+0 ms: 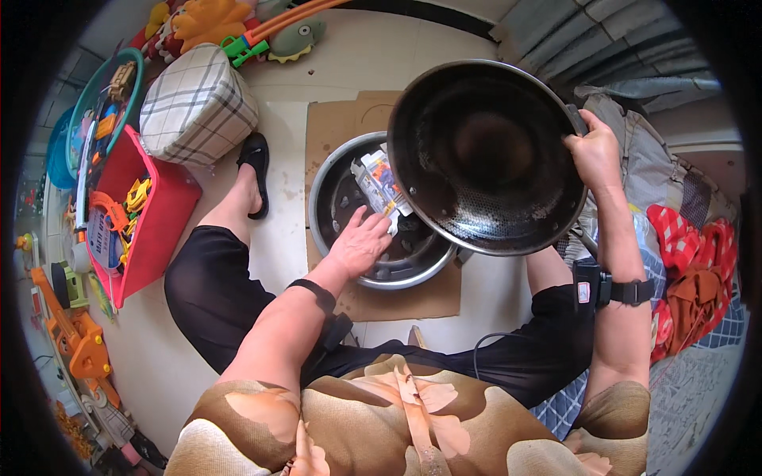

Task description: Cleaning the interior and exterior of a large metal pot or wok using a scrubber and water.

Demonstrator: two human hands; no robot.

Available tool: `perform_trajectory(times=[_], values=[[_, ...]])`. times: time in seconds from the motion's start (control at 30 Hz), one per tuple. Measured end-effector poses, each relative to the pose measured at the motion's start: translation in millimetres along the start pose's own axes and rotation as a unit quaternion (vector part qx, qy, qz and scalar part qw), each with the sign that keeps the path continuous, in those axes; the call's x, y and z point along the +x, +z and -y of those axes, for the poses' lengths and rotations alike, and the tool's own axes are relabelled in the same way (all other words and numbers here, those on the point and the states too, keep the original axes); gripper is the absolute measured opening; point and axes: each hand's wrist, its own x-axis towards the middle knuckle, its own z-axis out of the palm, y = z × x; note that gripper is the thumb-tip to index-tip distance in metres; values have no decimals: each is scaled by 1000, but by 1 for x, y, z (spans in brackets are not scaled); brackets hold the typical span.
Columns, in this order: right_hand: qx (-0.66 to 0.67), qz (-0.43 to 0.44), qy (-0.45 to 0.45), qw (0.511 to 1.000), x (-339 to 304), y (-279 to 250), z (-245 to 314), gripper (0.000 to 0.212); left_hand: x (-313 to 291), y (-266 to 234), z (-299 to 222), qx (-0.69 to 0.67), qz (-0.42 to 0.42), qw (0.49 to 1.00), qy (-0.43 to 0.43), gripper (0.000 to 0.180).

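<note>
Nearest: two bent knees in dark trousers (pixel 218 278) flank the work. Left hand (pixel 361 244) reaches over the lower pan, fingers partly bent at a white scrap (pixel 393 223); cannot tell whether it is pinched. Right hand (pixel 597 155) is clamped on the far-right edge of a large dark wok (pixel 492 159), thumb over the rim, holding it up and tilted.

Risk 1: the wok is held at one side only. Its weight probably twists the wrist; a slip would drop it toward the lower pan and perhaps the left fingers.

Lower pan (pixel 329 210), pale-rimmed, sits beneath, its right part hidden by the wok. Contact between the two: cannot tell. A printed carton (pixel 385 174) lies in it, near the left fingertips.

Risk 2: lowering the wok now would likely crush the carton or trap fingers.

Underneath, cardboard (pixel 432 300) on smooth floor (pixel 278 127). Risk 3: a sideways knock might slide it.

Farther: red bin (pixel 171 202) of toys, then a plaid-covered seat (pixel 198 103), both well apart from the pans.
</note>
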Motion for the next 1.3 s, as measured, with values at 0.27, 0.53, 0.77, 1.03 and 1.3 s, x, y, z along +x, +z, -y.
perform_trajectory(times=[0.27,0.53,0.77,1.03,1.3], values=[[-23,-23,-13,999,-6,-13,-2,46,29,32,1,-278,-175,840,-431,64],[23,-34,31,999,-2,-20,-45,53,73,37,-6,-640,-90,523,-556,120],[59,-29,42,997,-4,-16,-53,54,98,60,-2,-646,-108,471,-591,118],[49,-26,32,998,-3,-12,-68,53,90,57,-9,-659,-115,533,-517,59],[30,-38,48,998,-8,-12,-69,54,74,52,-18,-691,-107,500,-511,63]])
